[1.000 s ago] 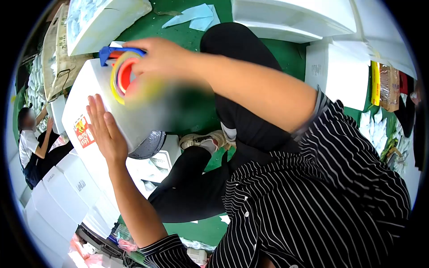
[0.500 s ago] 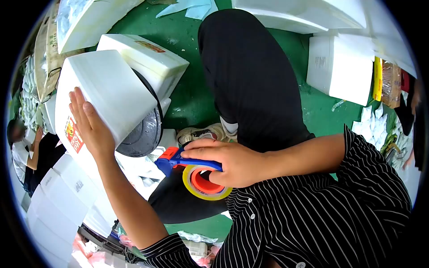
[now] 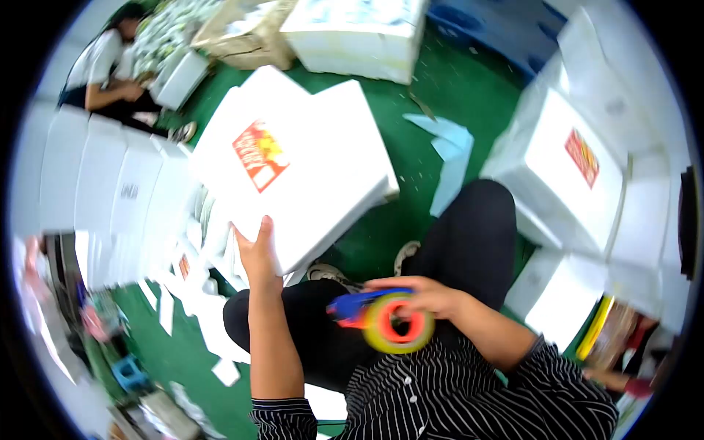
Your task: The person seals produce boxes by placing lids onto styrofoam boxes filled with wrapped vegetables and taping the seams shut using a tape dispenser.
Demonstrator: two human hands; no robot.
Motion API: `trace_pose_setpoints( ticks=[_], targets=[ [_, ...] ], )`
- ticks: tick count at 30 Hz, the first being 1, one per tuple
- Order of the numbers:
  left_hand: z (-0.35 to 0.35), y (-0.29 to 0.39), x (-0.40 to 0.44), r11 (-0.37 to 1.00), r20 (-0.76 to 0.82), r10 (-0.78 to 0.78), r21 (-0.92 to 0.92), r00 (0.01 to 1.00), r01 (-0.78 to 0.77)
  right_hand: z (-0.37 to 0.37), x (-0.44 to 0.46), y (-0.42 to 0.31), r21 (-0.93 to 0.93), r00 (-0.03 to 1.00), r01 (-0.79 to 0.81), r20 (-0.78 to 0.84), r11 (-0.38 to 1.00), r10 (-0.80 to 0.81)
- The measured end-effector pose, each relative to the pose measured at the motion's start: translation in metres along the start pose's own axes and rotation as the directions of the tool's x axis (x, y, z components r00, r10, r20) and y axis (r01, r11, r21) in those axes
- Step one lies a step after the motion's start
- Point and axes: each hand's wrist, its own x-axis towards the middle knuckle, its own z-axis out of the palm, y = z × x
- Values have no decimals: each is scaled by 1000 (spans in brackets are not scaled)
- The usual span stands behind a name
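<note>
A white foam box point(image 3: 315, 176) with a red and yellow label point(image 3: 259, 155) stands tilted in front of me, partly over another box. At its near left corner is my left hand point(image 3: 258, 253), thumb against the labelled face and the other fingers round the side, partly hidden. In my right hand point(image 3: 429, 297), low over my lap, is a blue and orange tape dispenser point(image 3: 352, 306) with a yellow tape roll point(image 3: 375, 339) on it. The dispenser is blurred and apart from the box.
Foam boxes stand stacked on the left point(image 3: 95, 176) and right point(image 3: 546, 172). Another foam box point(image 3: 352, 48) and a carton point(image 3: 246, 40) are at the back. Light blue sheeting point(image 3: 453, 158) lies on the green floor point(image 3: 411, 172). A co-worker point(image 3: 110, 77) sits at the back left.
My view has swung left. The labelled face of the box has turned up towards me, and my left hand has shifted from flat on its side to its near corner. The tape dispenser stays in my right hand.
</note>
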Motion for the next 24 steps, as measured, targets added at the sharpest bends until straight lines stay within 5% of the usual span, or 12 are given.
trace_pose_setpoints(
  ticks=[2,3,6,7,8,9,13,14,18,22,23,24],
  targets=[
    [-17,10,3,965,124,-141,-203,982,164,-21,-48,-28,168,976,189,-145,967,-165],
    [-25,7,5,961,167,-150,-207,974,183,-41,-48,-47,409,938,312,11,857,-347],
    [-48,13,22,992,233,-76,-80,969,97,-17,15,-157,458,710,620,16,637,-704],
    [-69,30,41,938,205,-336,-18,919,346,-36,40,-194,562,763,558,-57,611,-644],
    [-77,11,64,880,108,-201,-418,974,228,-50,73,-215,487,775,592,-128,641,-619],
    [-74,28,71,912,11,-157,-382,988,150,-63,107,-237,409,783,613,-197,676,-590],
    [-52,-33,114,908,274,-100,-367,956,200,-66,227,-234,-228,834,513,-95,828,-543],
    [-26,-40,109,958,15,37,-286,999,-32,-64,236,-230,-267,836,496,-112,826,-538],
    [-47,-12,100,949,-7,270,-169,963,-267,-64,235,-228,-308,804,487,-207,818,-557],
    [-77,37,78,704,168,704,-38,690,-709,-71,235,-227,-232,769,531,-273,815,-578],
    [-84,40,71,757,211,643,-32,736,-652,-74,234,-223,-194,763,547,-285,815,-580],
    [-82,51,59,850,158,486,-311,859,-424,-74,233,-215,-144,759,563,-300,814,-578]
  ],
)
